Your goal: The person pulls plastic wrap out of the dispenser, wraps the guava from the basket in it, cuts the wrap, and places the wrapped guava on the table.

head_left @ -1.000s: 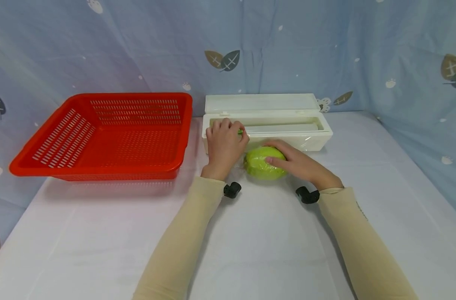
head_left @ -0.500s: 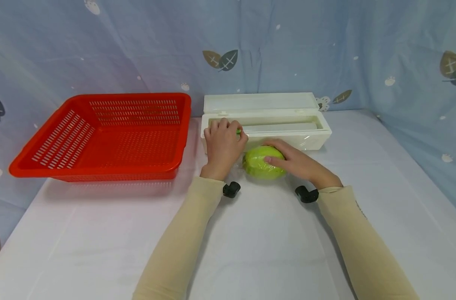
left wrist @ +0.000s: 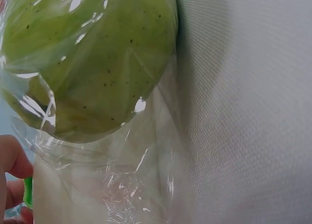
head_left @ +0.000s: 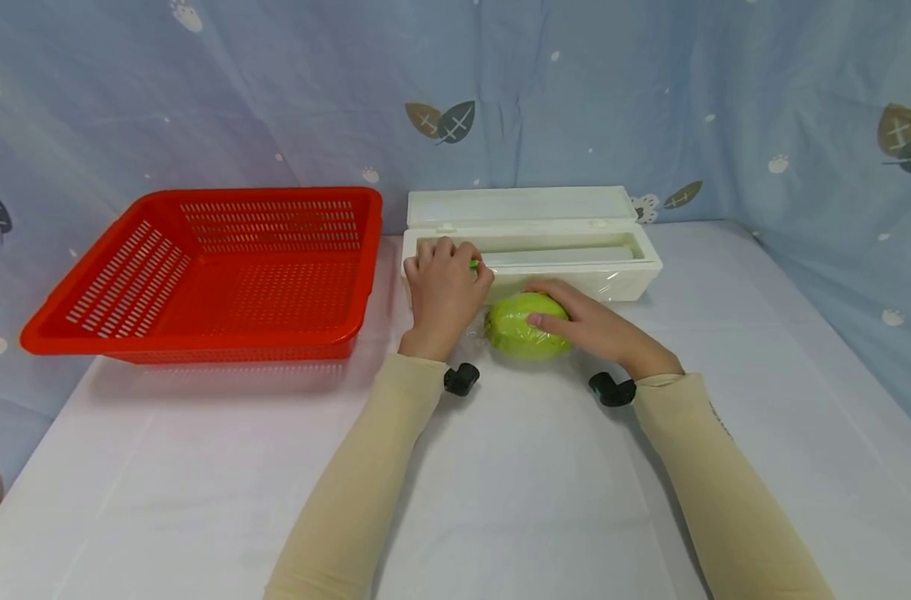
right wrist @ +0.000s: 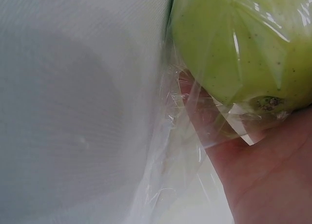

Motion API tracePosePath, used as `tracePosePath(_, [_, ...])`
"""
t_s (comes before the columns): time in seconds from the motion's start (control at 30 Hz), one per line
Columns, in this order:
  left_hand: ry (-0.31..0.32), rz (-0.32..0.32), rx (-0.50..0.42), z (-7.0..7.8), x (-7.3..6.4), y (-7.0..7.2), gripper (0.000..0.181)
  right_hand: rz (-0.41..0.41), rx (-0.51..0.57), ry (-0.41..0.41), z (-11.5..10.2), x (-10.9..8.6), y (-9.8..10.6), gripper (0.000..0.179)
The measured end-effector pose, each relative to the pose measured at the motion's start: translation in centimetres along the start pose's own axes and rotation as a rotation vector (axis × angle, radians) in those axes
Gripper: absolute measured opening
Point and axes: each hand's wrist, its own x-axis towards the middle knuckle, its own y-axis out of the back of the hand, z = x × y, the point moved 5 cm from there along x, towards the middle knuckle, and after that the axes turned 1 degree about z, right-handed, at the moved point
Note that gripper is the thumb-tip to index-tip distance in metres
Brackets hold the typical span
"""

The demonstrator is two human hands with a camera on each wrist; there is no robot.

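Observation:
A yellow-green fruit (head_left: 527, 327), smooth with small dark specks, lies on the table wrapped in clear cling film. My right hand (head_left: 593, 327) holds it from the right, thumb on the near side and fingers behind; the right wrist view shows film between palm and fruit. Directly behind is a white cling film dispenser (head_left: 568, 283), lid up, with a roll inside. At the left part of its front edge, my left hand (head_left: 443, 292) pinches a small green slider (left wrist: 28, 192), mostly hidden by the fingers. Loose film (left wrist: 131, 185) stretches from the fruit to the dispenser.
A red plastic basket (head_left: 200, 346) with slotted walls stands left of the dispenser. White cloth (head_left: 530, 500) covers the table, and a blue patterned curtain (head_left: 290, 100) hangs along the back and sides.
My left hand has shifted very slightly to the left along the dispenser's edge with the green slider. The right hand and fruit stay practically where they were.

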Motion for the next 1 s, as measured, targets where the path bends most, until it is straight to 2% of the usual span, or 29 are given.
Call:
tracePosePath(0.3, [0.006, 0.016, 0.001, -0.1, 0.1, 0.0, 0.016, 0.001, -0.002, -0.011, 0.2, 0.1, 0.0, 0.050])
tracePosePath(0.6, [0.002, 0.033, 0.004, -0.4, 0.2, 0.0, 0.017, 0.009, -0.005, 0.020, 3.6, 1.5, -0.3, 0.053])
tracePosePath(0.83, [0.022, 0.027, 0.024, -0.7, 0.1, -0.1, 0.018, 0.009, 0.000, 0.013, 3.5, 1.3, -0.4, 0.056])
tracePosePath(1.0, [0.026, 0.047, 0.025, -0.9, 0.2, -0.1, 0.018, 0.016, -0.007, 0.010, 3.6, 1.3, -0.3, 0.057])
